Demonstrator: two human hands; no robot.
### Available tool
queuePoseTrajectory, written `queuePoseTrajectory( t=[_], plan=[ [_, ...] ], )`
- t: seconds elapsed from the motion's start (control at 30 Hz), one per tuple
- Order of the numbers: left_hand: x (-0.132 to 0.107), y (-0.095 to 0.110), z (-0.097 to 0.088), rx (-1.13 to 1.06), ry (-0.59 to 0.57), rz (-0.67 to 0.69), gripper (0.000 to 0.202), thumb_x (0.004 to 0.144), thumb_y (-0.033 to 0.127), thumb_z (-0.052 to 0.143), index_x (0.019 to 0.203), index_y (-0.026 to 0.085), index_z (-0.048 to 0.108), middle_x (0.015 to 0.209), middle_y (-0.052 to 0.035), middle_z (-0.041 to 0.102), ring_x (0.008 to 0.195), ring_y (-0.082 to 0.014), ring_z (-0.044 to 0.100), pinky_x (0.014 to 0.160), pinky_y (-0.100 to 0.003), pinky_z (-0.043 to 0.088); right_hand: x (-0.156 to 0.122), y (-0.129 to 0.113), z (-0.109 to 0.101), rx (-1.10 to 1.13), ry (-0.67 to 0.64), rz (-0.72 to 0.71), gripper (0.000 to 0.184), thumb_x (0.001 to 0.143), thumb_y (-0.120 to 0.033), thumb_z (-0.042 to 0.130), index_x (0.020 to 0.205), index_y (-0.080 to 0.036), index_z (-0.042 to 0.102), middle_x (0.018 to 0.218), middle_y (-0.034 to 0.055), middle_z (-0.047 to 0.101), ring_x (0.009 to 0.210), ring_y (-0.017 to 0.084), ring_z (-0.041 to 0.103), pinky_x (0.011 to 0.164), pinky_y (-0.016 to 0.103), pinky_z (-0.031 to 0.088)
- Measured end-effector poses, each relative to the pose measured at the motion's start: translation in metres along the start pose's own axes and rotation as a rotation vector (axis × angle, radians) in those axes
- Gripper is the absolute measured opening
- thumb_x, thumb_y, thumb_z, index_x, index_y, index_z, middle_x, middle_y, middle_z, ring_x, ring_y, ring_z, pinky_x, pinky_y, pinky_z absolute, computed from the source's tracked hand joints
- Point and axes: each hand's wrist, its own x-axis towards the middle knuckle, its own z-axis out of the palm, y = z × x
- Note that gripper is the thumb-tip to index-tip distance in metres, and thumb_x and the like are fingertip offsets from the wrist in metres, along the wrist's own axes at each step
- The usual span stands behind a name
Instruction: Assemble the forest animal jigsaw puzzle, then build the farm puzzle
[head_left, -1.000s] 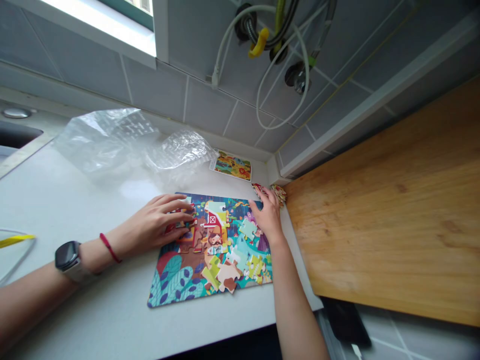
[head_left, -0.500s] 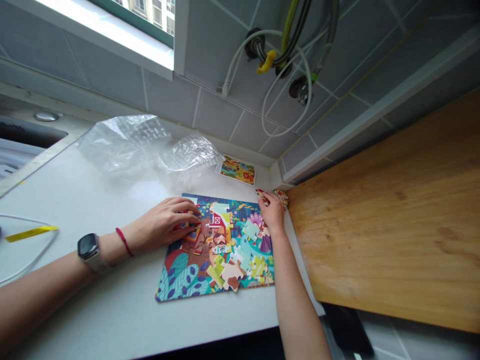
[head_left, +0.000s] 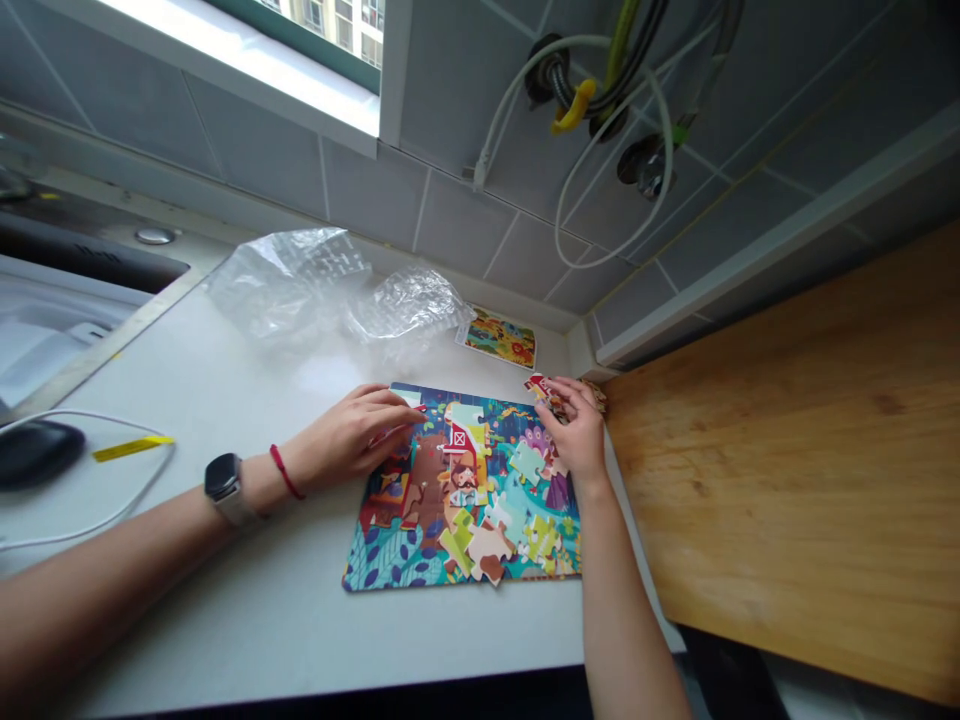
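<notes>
Pieces beneath left hand [head_left: 352,435] partly hidden; fingers curved, resting on jigsaw puzzle [head_left: 390,560], any grip impossible to confirm. Right hand [head_left: 574,432] closed around loose puzzle pieces [head_left: 559,400], mostly covered by fingers, just beyond puzzle's far right corner. Puzzle lying flat on white countertop [head_left: 225,620], unfinished.

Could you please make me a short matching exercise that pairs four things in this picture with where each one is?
Things:
1. Wristwatch
2. Crumpled clear plastic wrap
3. Small picture card
4. Loose puzzle pieces

Places:
A. Held in the right hand
B. On the left wrist
C. On the white counter, left of the card
D. Behind the jigsaw puzzle

Pairs: 1-B, 2-C, 3-D, 4-A
</notes>
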Motion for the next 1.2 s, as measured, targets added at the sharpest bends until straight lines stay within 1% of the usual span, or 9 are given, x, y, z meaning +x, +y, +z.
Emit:
queuePoseTrajectory(
  t=[0.1,0.17,0.3,0.4,0.5,0.6,0.73,0.97,1.2],
  plan=[
    [0.001,0.0,-0.002,-0.015,0.034,-0.036,0.027,0.106,0.024,0.048,0.122,0.022,0.07,0.106,-0.0067,0.079,0.092,-0.0197,0.073,0.099,-0.042,0.054,-0.016,-0.042,0.013,0.091,-0.276,-0.102,0.04,0.087,-0.027,0.079,0.127,-0.031,0.074,0.137,0.0078,0.064,0.131,0.025,0.062,0.118,0.045,0.048],
    [0.002,0.002,-0.003,-0.028,0.045,-0.037,0.025,0.106,0.029,0.053,0.123,0.021,0.069,0.11,-0.0082,0.078,0.098,-0.0219,0.072,0.096,-0.041,0.056,-0.027,-0.064,0.027,0.143,-0.415,-0.164,0.045,0.089,-0.024,0.08,0.132,-0.033,0.072,0.139,0.0066,0.064,0.131,0.024,0.062,0.118,0.044,0.048],
    [0.003,0.004,0.002,-0.042,0.018,0.004,0.035,0.103,0.039,0.064,0.132,0.021,0.067,0.128,-0.0127,0.073,0.119,-0.028,0.067,0.101,-0.046,0.056,-0.039,-0.079,0.048,0.144,-0.554,-0.2,0.075,0.086,-0.025,0.085,0.153,-0.038,0.054,0.155,0.0067,0.055,0.144,0.025,0.054,0.123,0.045,0.044],
    [0.0,0.001,0.007,-0.015,-0.016,0.025,0.03,0.102,0.042,0.064,0.124,0.023,0.072,0.129,-0.0112,0.073,0.123,-0.0304,0.064,0.103,-0.05,0.055,-0.038,-0.072,0.047,0.07,-0.575,-0.151,0.083,0.084,-0.029,0.088,0.156,-0.04,0.049,0.162,0.0066,0.049,0.15,0.027,0.048,0.126,0.049,0.041],
    [-0.002,-0.001,0.01,-0.008,-0.066,0.014,0.024,0.102,0.04,0.064,0.119,0.027,0.076,0.127,-0.0088,0.074,0.125,-0.0304,0.062,0.106,-0.051,0.053,-0.035,-0.066,0.04,0.032,-0.549,-0.142,0.068,0.087,-0.031,0.085,0.149,-0.039,0.059,0.155,0.0063,0.057,0.147,0.028,0.052,0.124,0.052,0.043],
    [-0.003,0.0,0.009,-0.006,-0.122,0.028,0.025,0.102,0.04,0.065,0.123,0.033,0.076,0.138,-0.0068,0.069,0.131,-0.0315,0.058,0.111,-0.053,0.049,-0.034,-0.065,0.037,0.009,-0.604,-0.152,0.057,0.089,-0.032,0.083,0.143,-0.037,0.065,0.154,0.0063,0.059,0.149,0.028,0.05,0.124,0.053,0.042],
    [-0.003,0.003,0.007,0.031,-0.214,0.1,0.033,0.102,0.043,0.064,0.134,0.039,0.072,0.157,-0.0046,0.055,0.146,-0.0362,0.046,0.12,-0.059,0.039,-0.036,-0.067,0.041,-0.041,-0.699,-0.164,0.048,0.094,-0.034,0.078,0.141,-0.032,0.068,0.16,0.0073,0.055,0.155,0.029,0.042,0.128,0.056,0.036],
    [-0.005,0.004,0.006,0.07,-0.242,0.106,0.037,0.101,0.045,0.064,0.137,0.041,0.07,0.157,-0.0056,0.055,0.147,-0.0374,0.045,0.123,-0.06,0.035,-0.037,-0.063,0.041,-0.1,-0.665,-0.189,0.057,0.096,-0.038,0.075,0.151,-0.035,0.058,0.16,0.0066,0.054,0.151,0.027,0.045,0.127,0.054,0.038],
    [-0.004,0.01,0.007,0.056,-0.273,0.127,0.046,0.101,0.047,0.062,0.146,0.038,0.062,0.162,-0.0058,0.05,0.15,-0.0391,0.043,0.124,-0.059,0.034,-0.036,-0.064,0.041,-0.103,-0.668,-0.178,0.048,0.1,-0.039,0.069,0.147,-0.035,0.062,0.16,0.0071,0.053,0.152,0.027,0.045,0.127,0.055,0.038]
  ],
)
